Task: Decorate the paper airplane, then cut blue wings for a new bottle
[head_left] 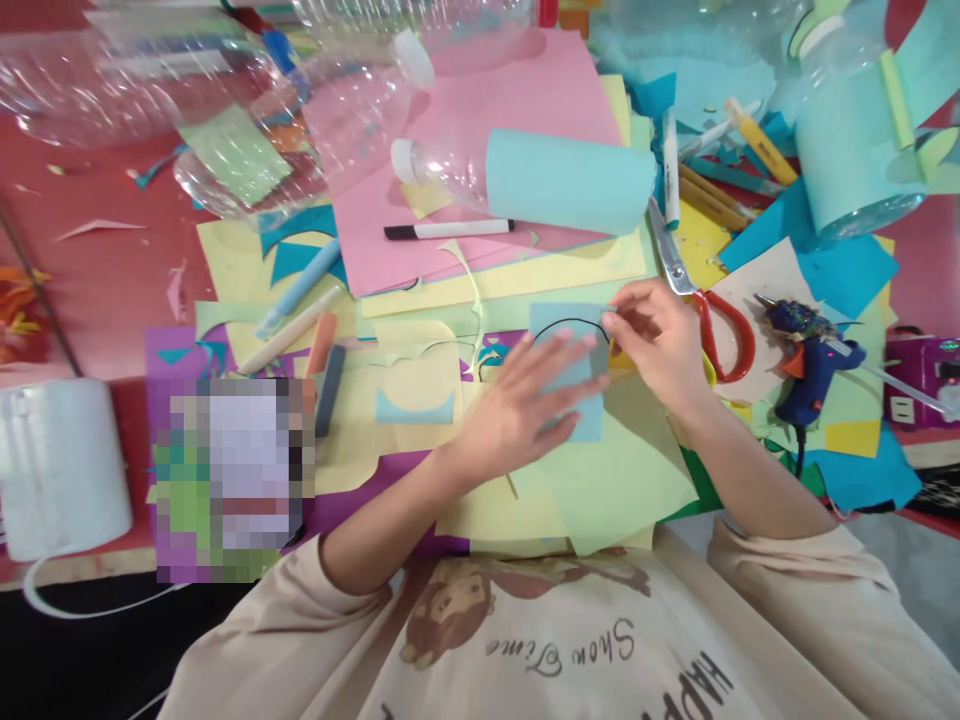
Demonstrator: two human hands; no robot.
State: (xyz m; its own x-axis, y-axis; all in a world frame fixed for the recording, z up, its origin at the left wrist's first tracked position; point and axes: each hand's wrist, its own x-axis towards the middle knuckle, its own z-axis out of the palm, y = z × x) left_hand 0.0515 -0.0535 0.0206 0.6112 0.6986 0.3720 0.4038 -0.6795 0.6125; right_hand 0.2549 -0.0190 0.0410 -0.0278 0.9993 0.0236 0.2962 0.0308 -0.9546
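Observation:
A light blue paper piece with a black curved line drawn on it lies on yellow-green sheets. My left hand lies flat on it with fingers spread, pressing it down. My right hand is closed in a pinch at the paper's upper right corner, right at the end of the drawn line. What the fingers pinch is too small to make out.
Red-handled scissors and a blue glue gun lie to the right. A black marker rests on pink paper, beside a bottle wrapped in blue paper. Clear bottles, paper scraps and a white roll crowd the table.

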